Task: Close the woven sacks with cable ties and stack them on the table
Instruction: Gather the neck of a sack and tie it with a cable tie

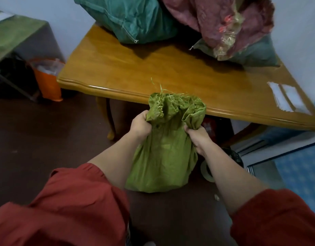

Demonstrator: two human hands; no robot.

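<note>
The green woven sack stands upright, seemingly on the dark floor, just short of the wooden table, with left hand and right hand each clenching its bunched neck from opposite sides.

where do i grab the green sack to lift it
Probably the bunched neck just under the frayed mouth, from above, one hand per side, as the left hand and right hand grip it now. The green sack stands upright with a full, slack body, so the neck likely holds firmest.
</note>
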